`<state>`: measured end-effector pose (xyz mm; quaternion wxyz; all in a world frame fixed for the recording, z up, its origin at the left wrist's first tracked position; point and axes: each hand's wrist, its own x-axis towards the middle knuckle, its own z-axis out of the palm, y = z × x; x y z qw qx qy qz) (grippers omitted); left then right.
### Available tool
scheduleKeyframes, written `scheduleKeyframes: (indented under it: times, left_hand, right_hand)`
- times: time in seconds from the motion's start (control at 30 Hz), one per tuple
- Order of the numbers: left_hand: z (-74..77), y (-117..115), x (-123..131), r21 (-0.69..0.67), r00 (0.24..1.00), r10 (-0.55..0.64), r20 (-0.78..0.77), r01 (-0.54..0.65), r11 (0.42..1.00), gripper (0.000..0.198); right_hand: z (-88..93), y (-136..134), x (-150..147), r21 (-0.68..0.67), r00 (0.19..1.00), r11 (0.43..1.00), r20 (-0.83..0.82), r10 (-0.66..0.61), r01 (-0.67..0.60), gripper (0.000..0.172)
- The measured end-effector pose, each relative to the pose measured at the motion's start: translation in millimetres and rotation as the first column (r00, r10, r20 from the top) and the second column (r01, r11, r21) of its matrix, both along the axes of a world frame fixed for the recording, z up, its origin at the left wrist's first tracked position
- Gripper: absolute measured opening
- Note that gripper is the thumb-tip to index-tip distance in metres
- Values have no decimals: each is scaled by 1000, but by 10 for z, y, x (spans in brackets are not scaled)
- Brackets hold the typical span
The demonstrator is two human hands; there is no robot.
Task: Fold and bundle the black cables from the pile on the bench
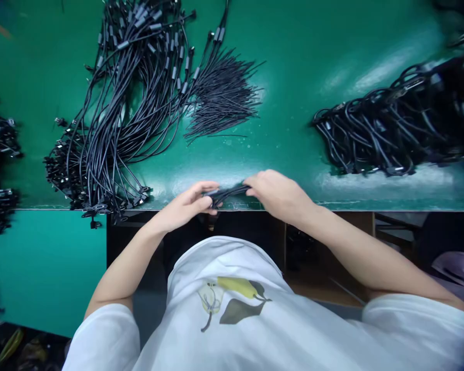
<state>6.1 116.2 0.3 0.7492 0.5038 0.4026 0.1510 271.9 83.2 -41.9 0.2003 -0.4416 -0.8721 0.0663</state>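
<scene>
Both my hands meet at the near edge of the green table [294, 62]. My left hand [187, 203] is closed, thumb and fingers pinching one end of a short folded bundle of black cable [228, 193]. The fingers of my right hand [274, 193] curl over the other end of that same bundle. The bundle lies roughly level between the two hands, just above the table's edge.
A large heap of loose black cables with connectors [131, 87] spreads over the left of the table. Coiled black cables [394, 123] are piled at the right. More black cable parts [0, 170] sit at the far left. Below the edge is a dark opening.
</scene>
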Motion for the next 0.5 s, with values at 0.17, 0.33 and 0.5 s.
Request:
scheduleKeyframes:
  times: [0.17,0.33,0.5]
  left_hand:
    - [-155,30,-10,58,992,124,17,-125,990,49]
    - [-221,-79,-109,123,985,51,-162,-31,992,44]
    - [-318,-108,-262,134,957,105,-270,-70,989,48]
  right_hand:
    - [24,83,241,107,965,963,-120,-233,246,33]
    - [117,116,871,262,697,652,-147,-702,712,42]
    - [194,47,1504,309,327,308,-9,-945,900,43]
